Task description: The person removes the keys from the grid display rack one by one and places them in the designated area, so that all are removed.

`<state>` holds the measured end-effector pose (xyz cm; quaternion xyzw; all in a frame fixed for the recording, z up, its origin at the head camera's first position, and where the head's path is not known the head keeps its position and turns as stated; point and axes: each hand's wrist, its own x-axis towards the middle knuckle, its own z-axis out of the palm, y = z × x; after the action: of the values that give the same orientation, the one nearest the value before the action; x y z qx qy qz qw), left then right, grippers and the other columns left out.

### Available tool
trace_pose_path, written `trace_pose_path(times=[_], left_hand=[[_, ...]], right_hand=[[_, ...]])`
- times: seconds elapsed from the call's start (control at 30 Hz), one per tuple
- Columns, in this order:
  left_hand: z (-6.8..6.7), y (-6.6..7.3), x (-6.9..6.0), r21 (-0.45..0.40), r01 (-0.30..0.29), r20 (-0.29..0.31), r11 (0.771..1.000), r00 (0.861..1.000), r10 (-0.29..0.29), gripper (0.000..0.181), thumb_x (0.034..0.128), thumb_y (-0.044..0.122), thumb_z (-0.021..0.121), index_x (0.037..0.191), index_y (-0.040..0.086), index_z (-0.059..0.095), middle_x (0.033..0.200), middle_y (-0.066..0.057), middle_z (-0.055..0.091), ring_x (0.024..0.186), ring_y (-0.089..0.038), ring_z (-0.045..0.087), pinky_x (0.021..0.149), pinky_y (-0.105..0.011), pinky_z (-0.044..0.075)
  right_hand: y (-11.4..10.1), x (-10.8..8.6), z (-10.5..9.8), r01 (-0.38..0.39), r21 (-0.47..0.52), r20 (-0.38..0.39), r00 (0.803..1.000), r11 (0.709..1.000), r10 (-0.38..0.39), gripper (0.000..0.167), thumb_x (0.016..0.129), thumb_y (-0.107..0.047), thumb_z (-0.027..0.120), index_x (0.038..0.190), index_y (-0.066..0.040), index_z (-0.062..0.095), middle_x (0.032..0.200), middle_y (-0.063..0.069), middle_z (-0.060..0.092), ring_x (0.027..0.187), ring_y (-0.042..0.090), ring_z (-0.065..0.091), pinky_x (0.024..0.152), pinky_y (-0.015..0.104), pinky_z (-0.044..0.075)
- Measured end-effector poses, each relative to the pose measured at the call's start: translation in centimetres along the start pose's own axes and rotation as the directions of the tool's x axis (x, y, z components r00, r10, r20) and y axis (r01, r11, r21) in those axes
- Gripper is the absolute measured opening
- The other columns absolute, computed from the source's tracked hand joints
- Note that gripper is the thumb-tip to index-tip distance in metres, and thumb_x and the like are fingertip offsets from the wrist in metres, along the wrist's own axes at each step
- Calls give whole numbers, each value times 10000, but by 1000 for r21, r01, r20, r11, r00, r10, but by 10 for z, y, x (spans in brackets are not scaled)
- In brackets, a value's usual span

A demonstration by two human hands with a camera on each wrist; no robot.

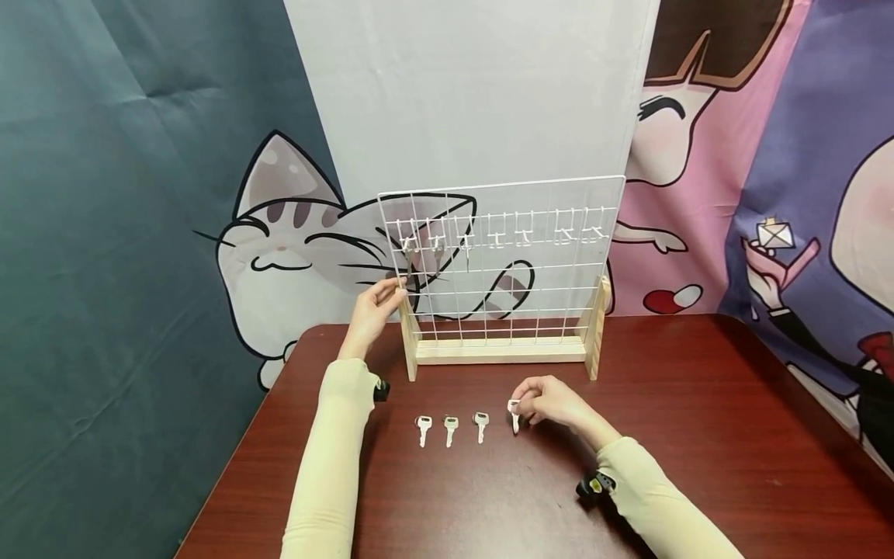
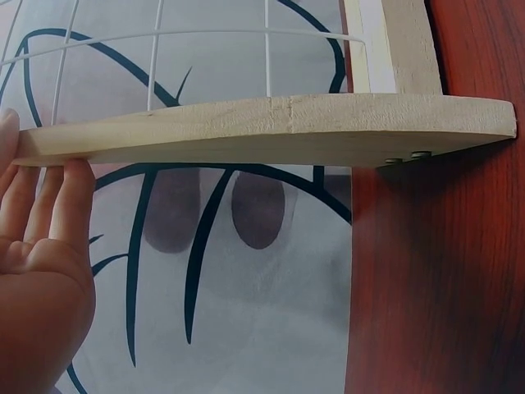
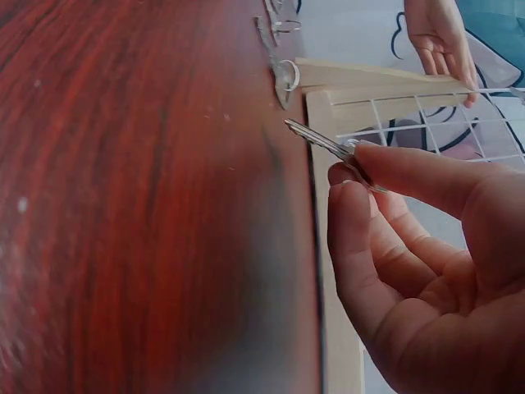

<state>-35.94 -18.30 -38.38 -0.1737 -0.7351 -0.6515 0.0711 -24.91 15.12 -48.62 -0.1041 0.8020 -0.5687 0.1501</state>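
Observation:
My right hand (image 1: 552, 404) pinches a silver key (image 1: 514, 419) between thumb and fingers at the right end of a row of keys. In the right wrist view the key (image 3: 324, 141) is raised off the table, its blade pointing away from the fingertips. My left hand (image 1: 377, 310) holds the left wooden upright (image 1: 409, 341) of a white wire grid rack (image 1: 510, 291) near its top. The left wrist view shows the thumb on one side of this upright (image 2: 271, 131) and the fingers on the other. Three keys, including the middle key (image 1: 450, 431), lie side by side on the table.
Several white hooks run across the grid, such as one hook (image 1: 524, 237) right of centre. Small keys hang from hooks at the left, one key (image 1: 438, 252) among them. The rack's wooden base (image 1: 499, 353) stands on the dark red table (image 1: 698, 404), before a printed cloth (image 1: 279, 256).

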Motion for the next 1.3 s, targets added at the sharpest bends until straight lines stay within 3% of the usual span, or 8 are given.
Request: trace_pose_path(times=[0.27, 0.47, 0.6, 0.9, 1.0, 1.17, 1.3], left_hand=[[-2, -26, 11, -13, 0, -21, 1000, 1000, -1, 417, 1001, 104, 643, 1362, -87, 559, 1414, -204, 565, 1331, -304, 527, 1084, -317, 465], [-1, -26, 8, 27, -14, -37, 1000, 999, 15, 411, 997, 151, 662, 1346, -53, 590, 1386, -190, 595, 1298, -293, 563, 1056, -301, 489], [1, -20, 4, 2, 0, -29, 1000, 1000, 0, 402, 996, 116, 657, 1345, -70, 584, 1383, -197, 596, 1308, -347, 542, 1050, -295, 493], [1, -26, 11, 3, -25, -30, 1000, 999, 25, 407, 995, 130, 661, 1340, -71, 585, 1395, -220, 577, 1306, -313, 553, 1044, -290, 496], [2, -25, 13, 4, -15, -26, 1000, 1000, 15, 406, 995, 134, 660, 1344, -62, 587, 1403, -220, 570, 1309, -300, 552, 1036, -279, 501], [-1, -25, 12, -15, 4, -17, 1000, 1000, -4, 431, 999, 126, 650, 1373, -70, 560, 1423, -224, 549, 1324, -320, 530, 1047, -286, 491], [-2, -25, 10, -1, 6, -22, 1000, 1000, -6, 419, 998, 145, 657, 1361, -49, 580, 1411, -191, 574, 1316, -298, 542, 1045, -280, 491]], right_hand=[[4, 5, 6, -53, -55, 25, 998, 997, 55, 130, 824, -20, 759, 897, 22, 660, 696, 9, 632, 643, 126, 585, 580, 273, 577], [7, 7, 7, -69, -77, 6, 998, 995, 70, 128, 814, -33, 776, 861, 13, 667, 672, 11, 618, 629, 118, 579, 574, 264, 569], [8, 6, 9, -83, -77, -6, 997, 994, 83, 127, 806, -41, 784, 849, 16, 679, 665, 16, 628, 616, 118, 585, 568, 263, 571], [6, 9, 7, -101, -134, -51, 994, 986, 95, 148, 801, -65, 811, 804, -4, 676, 650, 27, 621, 602, 121, 588, 556, 265, 573], [6, 9, 7, -102, -207, -67, 994, 973, 90, 171, 794, -106, 834, 785, -36, 678, 631, 13, 612, 566, 112, 573, 518, 246, 546], [7, 12, 6, -96, -373, -83, 994, 923, 70, 233, 776, -253, 867, 731, -121, 680, 596, -43, 596, 514, 89, 502, 448, 208, 405], [8, 12, 6, -97, -406, -87, 994, 908, 67, 259, 768, -292, 869, 710, -138, 669, 605, -45, 600, 510, 95, 489, 430, 210, 372]])
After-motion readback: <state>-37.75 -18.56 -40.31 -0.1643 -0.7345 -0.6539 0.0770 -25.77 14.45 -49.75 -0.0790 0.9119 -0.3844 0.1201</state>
